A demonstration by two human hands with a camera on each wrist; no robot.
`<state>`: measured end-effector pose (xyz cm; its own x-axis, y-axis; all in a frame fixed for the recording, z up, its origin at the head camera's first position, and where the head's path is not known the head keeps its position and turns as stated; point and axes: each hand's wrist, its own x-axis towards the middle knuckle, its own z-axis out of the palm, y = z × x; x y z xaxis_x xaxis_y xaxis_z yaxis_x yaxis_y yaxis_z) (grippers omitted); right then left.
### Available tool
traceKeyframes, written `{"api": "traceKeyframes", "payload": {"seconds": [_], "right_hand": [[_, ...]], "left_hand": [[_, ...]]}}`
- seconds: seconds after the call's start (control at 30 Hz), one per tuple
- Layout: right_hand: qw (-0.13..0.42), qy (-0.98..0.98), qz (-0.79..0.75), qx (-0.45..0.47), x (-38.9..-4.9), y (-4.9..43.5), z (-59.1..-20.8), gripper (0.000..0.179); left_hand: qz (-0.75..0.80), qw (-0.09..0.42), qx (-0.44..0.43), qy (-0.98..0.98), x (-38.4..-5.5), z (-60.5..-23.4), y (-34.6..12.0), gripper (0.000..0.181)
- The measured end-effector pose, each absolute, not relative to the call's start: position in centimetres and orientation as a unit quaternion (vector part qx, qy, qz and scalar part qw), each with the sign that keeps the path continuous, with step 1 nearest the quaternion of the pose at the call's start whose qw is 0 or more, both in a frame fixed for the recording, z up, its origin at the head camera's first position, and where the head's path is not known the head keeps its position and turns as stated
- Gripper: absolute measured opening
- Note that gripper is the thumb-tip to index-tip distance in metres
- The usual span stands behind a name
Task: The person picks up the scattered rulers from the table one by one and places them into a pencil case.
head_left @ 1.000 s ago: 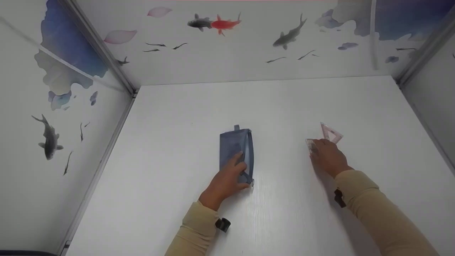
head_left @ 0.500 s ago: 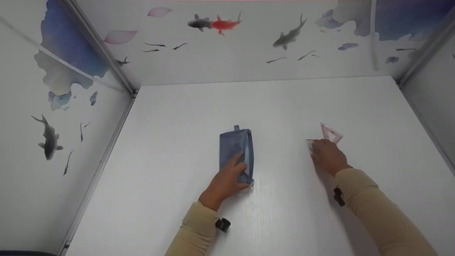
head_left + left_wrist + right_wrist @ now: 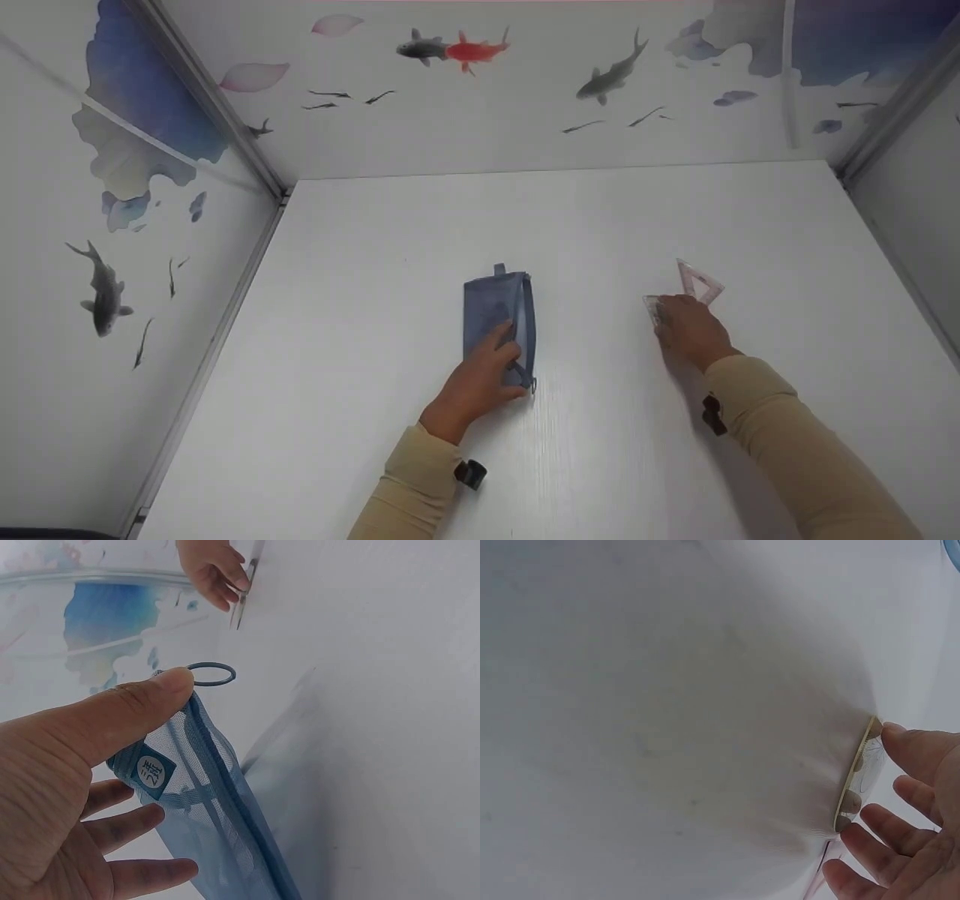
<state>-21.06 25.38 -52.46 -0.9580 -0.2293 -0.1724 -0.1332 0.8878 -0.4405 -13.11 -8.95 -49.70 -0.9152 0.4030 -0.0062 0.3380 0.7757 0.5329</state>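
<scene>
Painted fish and blue washes cover the pale walls (image 3: 480,135) around the white table (image 3: 360,315). From my head camera, the blue pouch (image 3: 483,300) lies near the table's middle, partly under my left hand (image 3: 472,381). Up close, that hand pinches one end of it beside a small loop (image 3: 214,664), three fingers spread. Farther right, my right hand (image 3: 694,331) pinches a clear ruler (image 3: 853,774) between thumb and fingertips, its full shape hidden. Just beyond lies a pink triangle (image 3: 685,277); I can't tell whether they touch.
</scene>
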Motion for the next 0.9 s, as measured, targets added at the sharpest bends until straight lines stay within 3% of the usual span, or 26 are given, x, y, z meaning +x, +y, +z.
{"api": "traceKeyframes", "payload": {"seconds": [0.5, 0.9], "right_hand": [[0.091, 0.963, -0.248, -0.061, -21.47, 25.22, -52.19, 0.047], [0.117, 0.958, -0.257, -0.038, -21.57, 24.99, -51.93, 0.051]], "left_hand": [[0.272, 0.066, 0.191, 0.941, -13.09, -49.52, -8.92, 0.039], [0.275, 0.066, 0.188, 0.941, -13.01, -49.6, -8.97, 0.039]]}}
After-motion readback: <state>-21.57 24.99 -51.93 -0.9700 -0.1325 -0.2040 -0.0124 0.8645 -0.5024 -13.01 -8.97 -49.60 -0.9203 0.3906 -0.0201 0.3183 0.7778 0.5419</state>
